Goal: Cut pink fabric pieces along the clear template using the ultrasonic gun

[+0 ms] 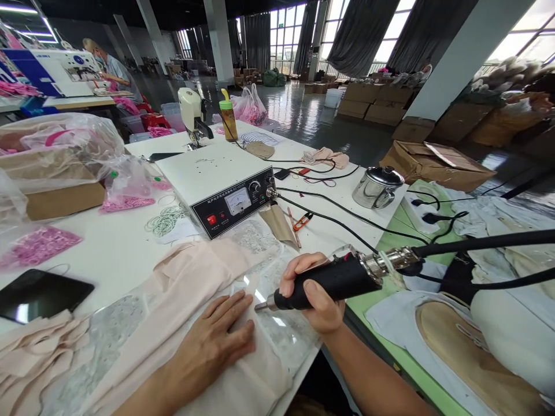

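Note:
My right hand [318, 292] is wrapped round the black body of a handheld ultrasonic welder [336, 281], its metal tip pointing left and down at pale pink fabric [247, 370]. Flat on that fabric lies my left hand [223, 332], fingers stretched out and close to the tip. Whether the tip touches the cloth, I cannot tell. A clear plastic sheet [288, 332] lies under the fabric. Behind my hands stands the welder's black control box [236, 199], with a meter, knobs and a red switch; a cable runs from it.
Orange-handled snips [302, 222] lie by the box. A lidded metal mug [376, 188] stands at the right edge. Cut pink strips [43, 358] and a black tablet [45, 294] are at left. Bags of pink pieces [43, 245] lie beyond. A person [115, 69] sits at a sewing machine.

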Demonstrator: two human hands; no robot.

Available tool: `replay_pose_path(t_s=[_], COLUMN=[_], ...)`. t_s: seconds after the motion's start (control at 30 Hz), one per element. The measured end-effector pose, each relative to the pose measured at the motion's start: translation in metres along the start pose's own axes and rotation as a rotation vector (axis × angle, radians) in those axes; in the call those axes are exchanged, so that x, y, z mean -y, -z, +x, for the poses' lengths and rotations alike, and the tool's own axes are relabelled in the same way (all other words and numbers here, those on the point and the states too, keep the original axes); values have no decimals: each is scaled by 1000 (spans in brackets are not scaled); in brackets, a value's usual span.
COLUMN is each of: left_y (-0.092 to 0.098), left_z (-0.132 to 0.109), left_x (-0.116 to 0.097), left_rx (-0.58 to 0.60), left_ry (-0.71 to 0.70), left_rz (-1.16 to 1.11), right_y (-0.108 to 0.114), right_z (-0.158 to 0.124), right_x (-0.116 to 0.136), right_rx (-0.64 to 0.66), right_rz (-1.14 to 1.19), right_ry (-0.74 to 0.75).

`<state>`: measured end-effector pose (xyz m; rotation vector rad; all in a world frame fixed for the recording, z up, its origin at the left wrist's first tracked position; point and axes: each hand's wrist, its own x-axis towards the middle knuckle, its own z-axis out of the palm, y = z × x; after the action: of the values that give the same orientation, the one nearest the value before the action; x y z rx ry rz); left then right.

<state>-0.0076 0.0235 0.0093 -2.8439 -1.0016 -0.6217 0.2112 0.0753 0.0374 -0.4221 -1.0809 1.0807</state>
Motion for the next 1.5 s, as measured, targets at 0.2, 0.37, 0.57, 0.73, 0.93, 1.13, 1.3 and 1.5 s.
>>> replay_pose_path(t_s=[0.2,0.37,0.57,0.73,0.93,1.13,1.3,1.5], left_y=[2,1,-2,-8,1,3,-10,-19], left_z=[1,1,-1,-5,1,0,0,4], left_x=[-1,0,1,-1,2,-1,-15,-29], left_rx=[-7,1,-7,-54,-9,19,-62,-174], left_ry=[11,0,-6,36,-9,31,163,289], left_rz=[3,8,3,-16,4,35,79,56], right_y=[0,-2,-2,3,9,10,9,8], right_z=[-2,-3,-3,-9,-33,-45,-48,-48], right_x=[7,3,0,17,37,39,40,41], right_rx=[19,25,62,55,115,130,145,168], right_rz=[-24,-13,11,54,64,43,37,36], right_ry=[-21,-30,-1,-61,-152,-180,-161,-142])
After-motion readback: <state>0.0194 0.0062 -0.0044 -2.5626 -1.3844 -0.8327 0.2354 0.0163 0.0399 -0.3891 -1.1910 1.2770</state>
